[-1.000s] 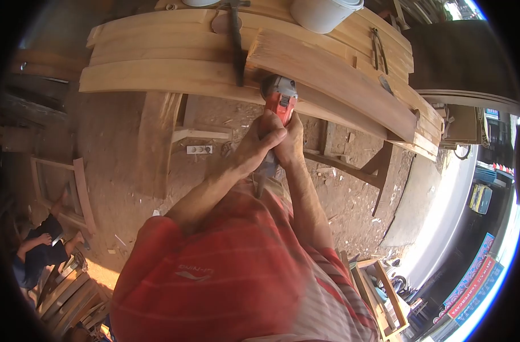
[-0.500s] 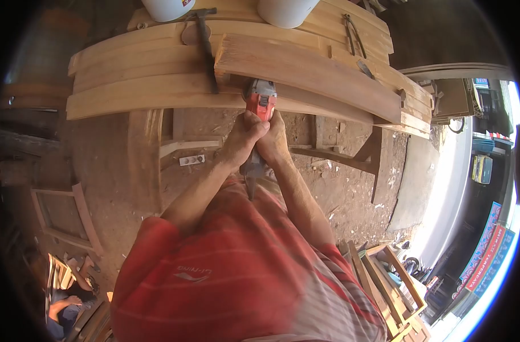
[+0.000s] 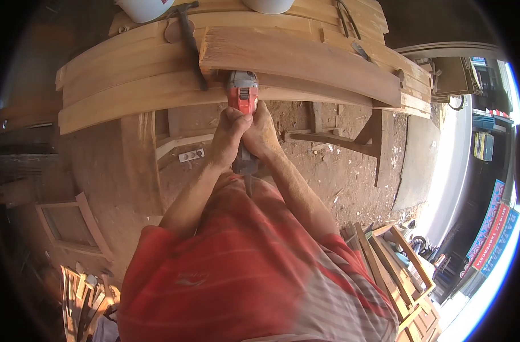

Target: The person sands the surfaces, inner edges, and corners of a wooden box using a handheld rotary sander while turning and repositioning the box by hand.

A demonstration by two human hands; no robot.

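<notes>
Nearest you, one red shirt [image 3: 231,251], with grey stripes low on its right side. Next, two hands: your left hand [image 3: 231,131], clenched around the body of the grinder [image 3: 243,100], thumb on top; your right hand [image 3: 260,134], closed around the same body from the other side. Grinder: red casing, grey head, dark rear end toward your shirt; its head lies at the near edge of the bench [image 3: 111,105], by the left end of the reddish-brown board [image 3: 300,60]; its disc is hidden, so contact with the wood cannot be told. On the ground short of the bench, one white socket strip [image 3: 191,155], left of your hands. Bench top: pale planks, side by side. Board: one length, lying from the middle of the bench toward its right end. Left of the board, one hammer [image 3: 190,48], handle toward the near edge, head toward the far edge. Just beside the hammer, one round flat disc [image 3: 177,31]. Beyond the board, right half, one small flat blade [image 3: 361,51]; farther, by the far edge, one pair of pincers [image 3: 348,20], partly cut off by the view. Also at the far edge, two white buckets [image 3: 145,8], one left of the hammer head, one to its right.
</notes>
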